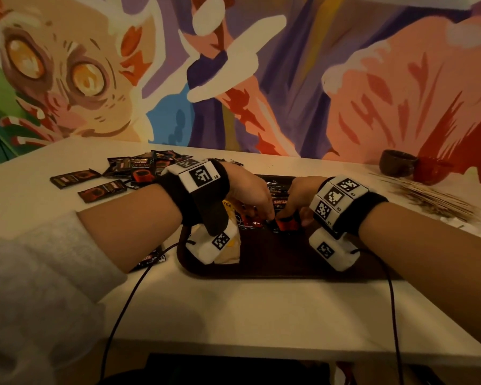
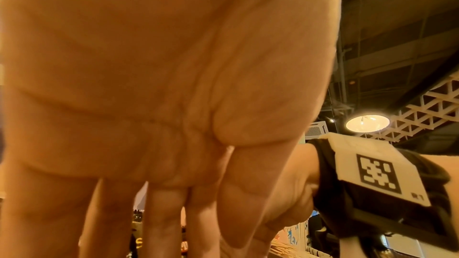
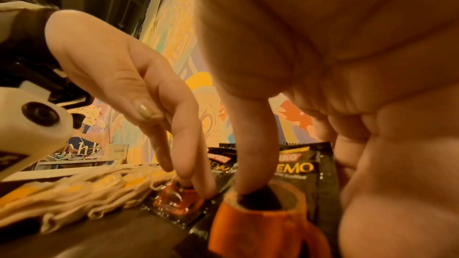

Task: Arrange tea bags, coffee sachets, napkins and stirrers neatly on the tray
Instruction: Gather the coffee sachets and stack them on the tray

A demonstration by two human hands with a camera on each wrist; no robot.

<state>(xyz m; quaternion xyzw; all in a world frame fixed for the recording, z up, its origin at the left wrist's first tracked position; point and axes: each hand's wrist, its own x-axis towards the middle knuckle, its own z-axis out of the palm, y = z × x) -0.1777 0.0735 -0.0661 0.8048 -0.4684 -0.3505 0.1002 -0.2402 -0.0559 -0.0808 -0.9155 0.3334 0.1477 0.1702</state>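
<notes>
Squaring up coffee sachets [image 1: 279, 202] on the dark tray [image 1: 275, 259]. Left hand [image 1: 247, 190] fingers straight, pressing one sachet [image 3: 178, 201] flat; right hand [image 1: 300, 198] fingertips on the next, grasp probably a light pinch, can't tell. Next: grab from the loose pile [image 1: 139, 168], far left on the tabletop, roughly ten, overlapping. Tea bags [image 3: 74, 189] stacked at tray's left. Stirrers [image 1: 428, 198] far right, uncountable.

Your left arm wears a pale grey fleece sleeve [image 1: 34, 273] pushed up the forearm. Each wrist carries a black band [image 1: 353, 215] set with white blocks printed with black square-code markers [image 1: 199, 175]. A white camera pod [image 1: 332, 252] hangs under each wrist, trailing a thin dark cable [image 1: 393, 315].
</notes>
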